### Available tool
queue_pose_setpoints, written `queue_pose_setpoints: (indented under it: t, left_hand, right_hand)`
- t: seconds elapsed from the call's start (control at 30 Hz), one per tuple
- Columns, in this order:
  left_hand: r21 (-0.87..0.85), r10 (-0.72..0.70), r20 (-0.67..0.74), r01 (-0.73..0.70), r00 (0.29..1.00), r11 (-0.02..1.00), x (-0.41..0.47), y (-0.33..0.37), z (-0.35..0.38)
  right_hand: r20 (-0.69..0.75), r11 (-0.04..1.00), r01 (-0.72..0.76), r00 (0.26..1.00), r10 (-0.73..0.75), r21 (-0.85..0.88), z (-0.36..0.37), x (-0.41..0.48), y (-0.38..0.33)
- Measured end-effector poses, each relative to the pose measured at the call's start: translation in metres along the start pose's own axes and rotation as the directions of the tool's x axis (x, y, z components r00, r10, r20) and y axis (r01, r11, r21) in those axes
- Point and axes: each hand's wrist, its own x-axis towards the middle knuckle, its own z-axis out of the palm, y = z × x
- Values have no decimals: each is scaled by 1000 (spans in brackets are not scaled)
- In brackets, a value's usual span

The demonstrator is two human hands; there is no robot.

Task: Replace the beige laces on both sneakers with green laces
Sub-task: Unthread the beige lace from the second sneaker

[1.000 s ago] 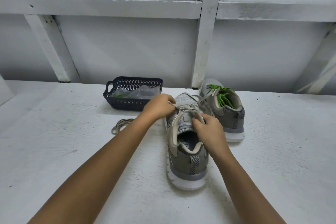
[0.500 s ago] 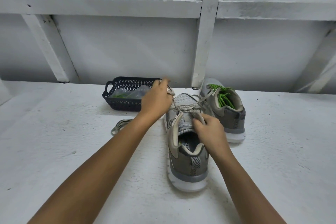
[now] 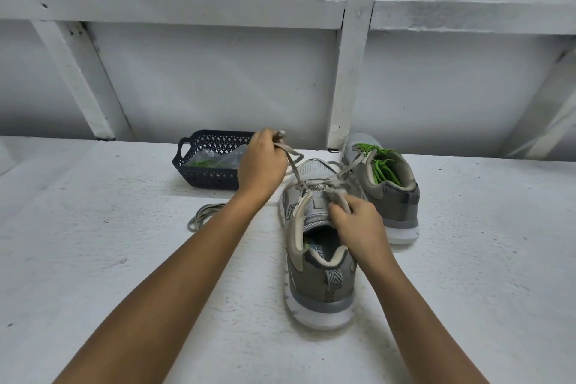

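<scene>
Beige lace (image 3: 290, 165) between basket (image 3: 199, 179), green-laced sneaker (image 3: 389, 196)

On my feed, the left hand (image 3: 263, 162) grips the beige lace (image 3: 292, 165), holding it taut up and far-left of the near sneaker (image 3: 321, 274). The right hand (image 3: 358, 223) pinches that shoe's right eyelet edge. Just far-right stands the 2nd sneaker (image 3: 392, 196), green laces (image 3: 381, 168) in it. A dark basket (image 3: 199, 174) sits left, with a loose lace (image 3: 204, 215) near it on the white table (image 3: 93, 259).
</scene>
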Motion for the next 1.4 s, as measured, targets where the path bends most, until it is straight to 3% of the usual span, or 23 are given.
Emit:
queue_pose_setpoints:
  t: [0.07, 0.17, 0.23, 0.43, 0.6, 0.7, 0.83, 0.93, 1.0, 1.13, 1.23, 1.3, 1.4]
  left_hand:
    - [22, 16, 40, -17, 999, 1000, 1, 1, -2]
    - [166, -12, 368, -53, 930, 985, -6, -1, 6]
    - [204, -45, 463, -57, 885, 977, -13, -3, 11]
    - [204, -12, 355, -65, 935, 977, -15, -2, 15]
    - [71, -14, 89, 8, 996, 997, 1, 2, 1]
    - [44, -35, 22, 34, 999, 998, 7, 1, -5]
    - [129, 29, 126, -46, 992, 991, 1, -2, -11]
    - [438, 87, 250, -193, 964, 878, -14, 1, -17]
    - [527, 80, 284, -225, 955, 819, -23, 5, -22]
    - [460, 38, 330, -196, 943, 866, -21, 13, -34]
    - [399, -8, 495, -220, 869, 890, -14, 15, -30]
    - [349, -78, 589, -167, 804, 922, -16, 11, -18]
    - [249, -141, 558, -3, 818, 969, -22, 1, 0]
  right_hand:
    - [4, 1000, 6, 1000, -6, -5, 0, 0, 0]
    - [-5, 1000, 4, 1000, -4, 2, 1, 0, 0]
    - [-9, 1000, 9, 1000, -9, 3, 1, 1, 0]
    - [-14, 1000, 2, 1000, -2, 0, 1, 1, 1]
    - [10, 1000, -6, 1000, 6, -7, 0, 1, 1]
    - [16, 1000, -9, 1000, 9, -11, 1, 1, 0]
    - [17, 1000, -20, 1000, 20, -19, 1, 1, 0]
    - [11, 999, -21, 1000, 21, -30, 1, 1, 0]
    - [14, 999, -23, 1000, 24, -25, 1, 1, -1]
    - [22, 999, -28, 999, 28, -17, 0, 0, 0]
    - [19, 999, -29, 999, 29, -19, 0, 0, -1]
    - [22, 999, -41, 999, 42, -11, 0, 0, -1]
    - [18, 999, -44, 999, 44, -1, 1, 0, 0]
